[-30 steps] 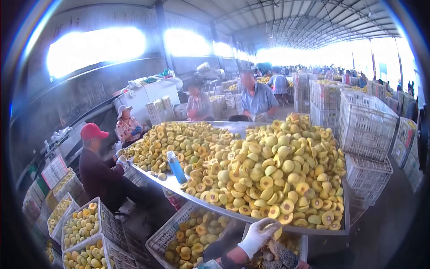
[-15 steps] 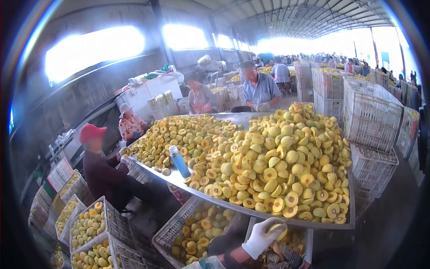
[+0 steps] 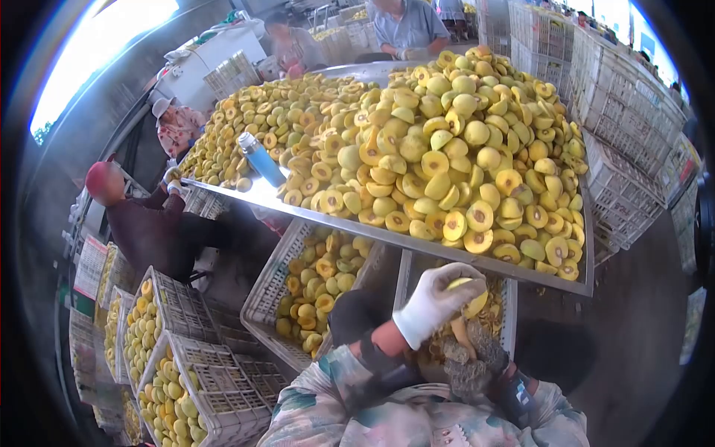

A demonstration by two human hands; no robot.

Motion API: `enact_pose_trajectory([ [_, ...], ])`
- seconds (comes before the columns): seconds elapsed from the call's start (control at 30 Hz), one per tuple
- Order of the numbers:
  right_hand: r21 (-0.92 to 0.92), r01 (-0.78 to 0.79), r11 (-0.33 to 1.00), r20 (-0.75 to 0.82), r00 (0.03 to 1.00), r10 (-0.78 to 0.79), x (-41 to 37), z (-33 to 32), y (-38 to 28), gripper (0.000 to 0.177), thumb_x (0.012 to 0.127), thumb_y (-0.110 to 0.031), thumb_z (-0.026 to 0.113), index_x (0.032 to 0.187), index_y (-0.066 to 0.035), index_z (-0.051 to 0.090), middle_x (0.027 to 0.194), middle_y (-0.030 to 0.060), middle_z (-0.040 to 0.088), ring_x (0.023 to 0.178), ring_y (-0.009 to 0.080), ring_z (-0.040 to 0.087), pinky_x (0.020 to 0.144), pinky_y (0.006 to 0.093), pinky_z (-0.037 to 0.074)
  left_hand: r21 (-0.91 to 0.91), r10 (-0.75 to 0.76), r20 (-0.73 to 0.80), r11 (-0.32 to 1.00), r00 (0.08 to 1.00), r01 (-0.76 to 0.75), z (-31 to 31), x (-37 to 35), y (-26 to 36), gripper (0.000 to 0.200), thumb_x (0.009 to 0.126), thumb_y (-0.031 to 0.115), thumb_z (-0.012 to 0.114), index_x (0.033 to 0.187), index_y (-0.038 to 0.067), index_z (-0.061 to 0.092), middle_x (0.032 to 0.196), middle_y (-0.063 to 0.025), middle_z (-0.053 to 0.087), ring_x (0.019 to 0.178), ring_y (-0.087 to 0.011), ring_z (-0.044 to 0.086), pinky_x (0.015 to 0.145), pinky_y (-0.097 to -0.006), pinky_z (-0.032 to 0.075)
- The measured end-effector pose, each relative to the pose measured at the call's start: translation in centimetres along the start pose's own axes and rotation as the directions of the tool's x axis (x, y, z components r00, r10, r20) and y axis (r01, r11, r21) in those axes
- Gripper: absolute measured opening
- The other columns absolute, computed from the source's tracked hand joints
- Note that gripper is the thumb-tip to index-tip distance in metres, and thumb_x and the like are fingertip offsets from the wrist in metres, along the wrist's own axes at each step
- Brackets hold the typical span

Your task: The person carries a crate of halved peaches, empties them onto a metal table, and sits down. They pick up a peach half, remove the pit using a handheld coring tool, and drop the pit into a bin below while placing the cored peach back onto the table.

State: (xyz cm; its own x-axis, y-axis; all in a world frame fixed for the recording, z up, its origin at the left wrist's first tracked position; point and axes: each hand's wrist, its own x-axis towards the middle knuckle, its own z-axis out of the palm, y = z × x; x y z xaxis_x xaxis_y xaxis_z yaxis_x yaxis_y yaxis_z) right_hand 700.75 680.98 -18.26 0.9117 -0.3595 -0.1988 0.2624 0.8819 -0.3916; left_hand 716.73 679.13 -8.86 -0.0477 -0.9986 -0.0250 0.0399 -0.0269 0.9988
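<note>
My left hand (image 3: 430, 305), in a white glove, is closed on a yellow peach half (image 3: 474, 304) between thumb and fingers. Just below it, my right hand (image 3: 474, 356) wears a rough grey glove and is curled shut. A slim tan piece (image 3: 463, 337) rises from that glove toward the peach half; I cannot tell whether it is a tool handle or a bare thumb. Under both hands stands a crate (image 3: 509, 316) with yellowish scraps inside. Ahead, a metal table (image 3: 417, 244) carries a large heap of halved peaches (image 3: 447, 171).
A blue flask (image 3: 262, 160) stands on the table's left part. Left of my knees is a crate (image 3: 257, 313) of peach halves, with more full crates (image 3: 216, 372) beyond. Stacked crates (image 3: 622, 104) rise at the right. Several people sit around the table, one in a red cap (image 3: 105, 182).
The view has tilted down, so the table sits higher and my sleeves and right glove show more. My left hand still holds the peach half, now above the scrap crate.
</note>
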Motion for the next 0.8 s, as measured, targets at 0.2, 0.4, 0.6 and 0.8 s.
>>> enact_pose_trajectory([
  [0.2, 0.337, -0.008, 0.941, -0.144, 0.988, 0.060, 0.1, 3.5, -0.6, 0.055, 0.087, -0.057, 0.041, 0.112, -0.009, 0.050, 0.080, 0.0061, 0.058, 0.058, 0.0191, 0.056, 0.046, 0.0324, 0.046, -0.347, -0.107, -0.049, 0.934, 0.993, 0.084, 0.6, 0.5, -1.6, 0.027, 0.086, 0.023, 0.056, 0.101, 0.000, 0.060, 0.088, -0.0035, 0.062, 0.074, -0.0066, 0.056, 0.064, -0.0205, 0.046],
  [0.4, 0.300, -0.068, 0.952, 0.160, 0.987, 0.020, 0.9, 4.1, -1.2, 0.036, 0.090, -0.045, 0.046, 0.086, -0.009, 0.050, 0.057, 0.0017, 0.046, 0.035, 0.0095, 0.041, 0.032, 0.0207, 0.034, -0.447, 0.060, -0.095, 0.890, 0.994, -0.097, -0.2, 1.5, -3.0, 0.037, 0.090, 0.032, 0.047, 0.103, -0.001, 0.057, 0.091, -0.0093, 0.061, 0.083, -0.0162, 0.060, 0.074, -0.0292, 0.048],
  [0.6, -0.086, -0.042, 0.995, -0.600, 0.800, -0.019, 2.9, -3.8, 0.8, 0.038, 0.089, -0.045, 0.048, 0.082, -0.009, 0.055, 0.057, -0.0002, 0.051, 0.040, 0.0112, 0.048, 0.036, 0.0222, 0.039, -0.073, -0.014, -0.521, 0.997, 0.854, -0.028, -9.0, 1.4, -9.5, 0.038, 0.090, 0.038, 0.047, 0.104, 0.004, 0.055, 0.091, -0.0064, 0.060, 0.081, -0.0173, 0.061, 0.064, -0.0305, 0.052],
  [0.8, -0.012, -0.241, 0.970, -0.543, 0.817, 0.196, 0.5, -7.9, 0.0, 0.033, 0.086, -0.042, 0.056, 0.087, -0.010, 0.060, 0.056, -0.0026, 0.050, 0.042, 0.0076, 0.046, 0.035, 0.0199, 0.035, 0.493, 0.160, -0.580, 0.850, 0.799, 0.187, -22.3, -1.5, -8.7, 0.033, 0.081, 0.025, 0.063, 0.105, 0.002, 0.059, 0.092, -0.0095, 0.060, 0.084, -0.0191, 0.058, 0.074, -0.0266, 0.046],
])
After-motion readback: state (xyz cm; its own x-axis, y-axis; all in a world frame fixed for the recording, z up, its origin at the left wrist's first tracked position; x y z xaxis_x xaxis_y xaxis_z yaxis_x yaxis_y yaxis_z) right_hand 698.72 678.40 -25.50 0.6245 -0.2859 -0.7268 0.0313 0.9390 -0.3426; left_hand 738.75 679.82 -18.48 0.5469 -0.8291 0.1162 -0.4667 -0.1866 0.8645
